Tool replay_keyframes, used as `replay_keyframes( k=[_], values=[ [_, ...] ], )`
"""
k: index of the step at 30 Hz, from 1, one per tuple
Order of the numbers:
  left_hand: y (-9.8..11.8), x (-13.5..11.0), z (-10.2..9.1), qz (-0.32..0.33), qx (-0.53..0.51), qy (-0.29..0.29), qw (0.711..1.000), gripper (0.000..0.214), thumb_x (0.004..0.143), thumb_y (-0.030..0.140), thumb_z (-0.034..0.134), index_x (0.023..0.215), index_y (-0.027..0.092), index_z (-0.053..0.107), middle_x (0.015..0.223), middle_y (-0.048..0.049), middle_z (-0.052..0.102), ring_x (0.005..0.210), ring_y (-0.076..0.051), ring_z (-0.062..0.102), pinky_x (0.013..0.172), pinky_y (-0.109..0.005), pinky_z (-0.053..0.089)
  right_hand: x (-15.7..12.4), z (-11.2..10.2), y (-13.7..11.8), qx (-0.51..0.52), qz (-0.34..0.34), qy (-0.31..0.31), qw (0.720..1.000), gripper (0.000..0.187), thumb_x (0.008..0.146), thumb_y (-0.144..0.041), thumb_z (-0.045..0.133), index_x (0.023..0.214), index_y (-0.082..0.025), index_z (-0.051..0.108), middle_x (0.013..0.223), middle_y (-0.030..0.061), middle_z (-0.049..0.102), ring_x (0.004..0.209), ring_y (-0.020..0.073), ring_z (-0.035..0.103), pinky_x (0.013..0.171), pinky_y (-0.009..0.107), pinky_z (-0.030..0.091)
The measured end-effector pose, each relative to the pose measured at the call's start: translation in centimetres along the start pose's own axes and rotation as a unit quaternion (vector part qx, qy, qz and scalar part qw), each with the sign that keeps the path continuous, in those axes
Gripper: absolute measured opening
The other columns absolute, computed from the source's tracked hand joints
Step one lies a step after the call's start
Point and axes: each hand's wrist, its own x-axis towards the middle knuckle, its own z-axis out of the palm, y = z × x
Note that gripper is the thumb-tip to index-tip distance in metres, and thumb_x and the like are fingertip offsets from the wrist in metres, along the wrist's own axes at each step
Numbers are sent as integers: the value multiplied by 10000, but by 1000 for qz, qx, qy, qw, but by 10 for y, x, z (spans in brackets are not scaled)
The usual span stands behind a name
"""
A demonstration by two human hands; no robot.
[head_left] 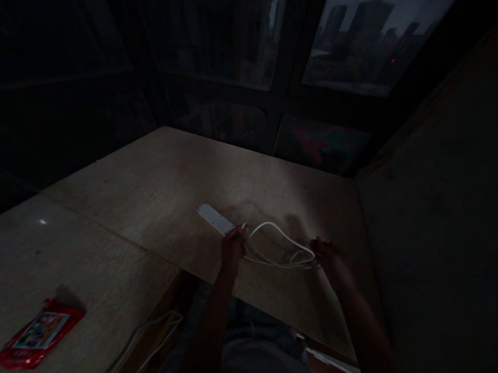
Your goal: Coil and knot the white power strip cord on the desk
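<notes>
A white power strip (215,218) points away to the upper left over the pale stone surface. My left hand (234,244) is closed around its near end, where the cord comes out. From there the white cord (276,226) runs in loose loops to the right. My right hand (327,249) is closed on the far end of those loops, fingers pinched together. The dim light hides the exact finger positions and the plug.
A red packet (40,334) with a picture label lies on the stone surface (108,191) at the left. Loose cables (152,337) hang by the front edge near my lap. Dark windows (348,29) stand behind, and a wall (452,216) rises on the right.
</notes>
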Motion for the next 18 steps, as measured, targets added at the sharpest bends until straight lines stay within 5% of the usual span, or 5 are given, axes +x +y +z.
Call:
replay_keyframes(
  k=[5,9,13,16,18],
  values=[
    [-3,2,0,4,13,-2,1000,556,538,520,780,883,106,642,516,79,324,402,-32,240,403,-190,141,-18,44,-25,-264,-283,-68,920,337,819,-389,659,1093,-194,635,1158,97,639,1078,221,600,976,424,459],
    [-4,0,2,9,20,-9,1000,464,575,508,757,793,127,608,509,78,316,402,-33,253,410,-192,151,-34,102,-38,-473,-458,-292,694,347,908,-286,582,1247,-222,620,1369,112,531,1286,248,465,1085,439,377],
    [-3,-3,2,12,27,-7,1000,409,581,484,742,723,140,571,499,72,335,406,-39,282,408,-193,174,-24,143,-31,-613,-445,-389,524,362,871,-174,634,1229,-225,656,1230,111,625,1202,258,526,1126,470,287],
    [-4,-3,-3,2,28,8,1000,442,549,500,745,746,134,596,497,77,328,393,-36,264,400,-194,160,-9,150,-24,-668,-408,-405,472,197,873,-175,635,1031,-218,744,964,99,677,1015,248,590,1022,421,369],
    [-5,-2,-7,-5,26,19,999,525,532,520,744,856,118,650,495,86,313,386,-36,245,401,-194,149,0,143,-23,-660,-396,-411,490,175,892,-180,601,979,-206,750,936,103,668,982,242,582,943,383,406]
  ],
)
